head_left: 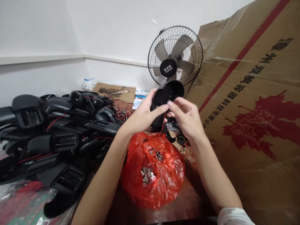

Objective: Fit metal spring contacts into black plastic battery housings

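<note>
Above a red plastic bag, my left hand [146, 114] is wrapped round a black plastic housing [172, 89], its thumb laid across the open inside. My right hand [187, 115] reaches into the same housing from the right, thumb and index finger pinched near my left thumb. Whatever is between those fingertips is too small to make out. A thin red wire hangs under the housing. Small shiny metal pieces [148, 175] lie in the red bag [164, 190] below my hands.
Many black housings [63, 142] with red wires are heaped at the left. A fan [175, 56] stands behind my hands. A large cardboard box [257, 125] fills the right side. Cardboard [117, 91] and loose wires [123, 113] lie at the back.
</note>
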`<state>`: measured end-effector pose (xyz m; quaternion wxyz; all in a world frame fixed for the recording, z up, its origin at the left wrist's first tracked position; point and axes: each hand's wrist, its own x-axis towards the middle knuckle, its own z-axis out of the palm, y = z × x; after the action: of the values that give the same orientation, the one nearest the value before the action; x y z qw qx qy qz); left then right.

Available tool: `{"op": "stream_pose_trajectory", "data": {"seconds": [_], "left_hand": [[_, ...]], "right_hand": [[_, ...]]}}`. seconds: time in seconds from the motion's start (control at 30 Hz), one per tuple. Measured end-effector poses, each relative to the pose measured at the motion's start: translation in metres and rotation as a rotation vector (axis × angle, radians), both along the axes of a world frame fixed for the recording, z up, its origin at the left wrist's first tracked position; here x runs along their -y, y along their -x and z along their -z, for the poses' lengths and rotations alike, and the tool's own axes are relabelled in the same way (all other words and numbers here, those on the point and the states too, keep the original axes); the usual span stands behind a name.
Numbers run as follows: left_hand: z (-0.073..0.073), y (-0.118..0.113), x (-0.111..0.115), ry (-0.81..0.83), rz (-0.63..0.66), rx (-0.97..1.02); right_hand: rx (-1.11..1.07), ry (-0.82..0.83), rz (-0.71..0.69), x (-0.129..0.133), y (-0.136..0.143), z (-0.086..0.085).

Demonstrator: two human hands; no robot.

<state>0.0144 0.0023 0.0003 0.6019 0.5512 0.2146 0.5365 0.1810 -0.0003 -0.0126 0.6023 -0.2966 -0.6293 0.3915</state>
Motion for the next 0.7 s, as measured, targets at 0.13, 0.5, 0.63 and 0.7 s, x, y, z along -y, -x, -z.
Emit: {"op": "stream_pose_trajectory", "data": {"seconds": [0.13, 0.5, 0.63, 0.7], "left_hand": [[-0.005, 0.005, -0.005, 0.070, -0.154, 0.147], [-0.017, 0.019, -0.016, 0.320, -0.239, 0.291], [-0.012, 0.011, -0.019, 0.287, -0.232, 0.299], [-0.006, 0.006, -0.023, 0.302, -0.247, 0.319]], "right_hand": [[0.163, -0.117, 0.180, 0.001, -0.017, -0.005], [1.467, 0.034, -0.672, 0.006, 0.049, 0.064], [1.673, 0.044, -0.626, 0.018, 0.069, 0.074], [1.687, 0.007, -0.638, 0.022, 0.071, 0.074]]}}
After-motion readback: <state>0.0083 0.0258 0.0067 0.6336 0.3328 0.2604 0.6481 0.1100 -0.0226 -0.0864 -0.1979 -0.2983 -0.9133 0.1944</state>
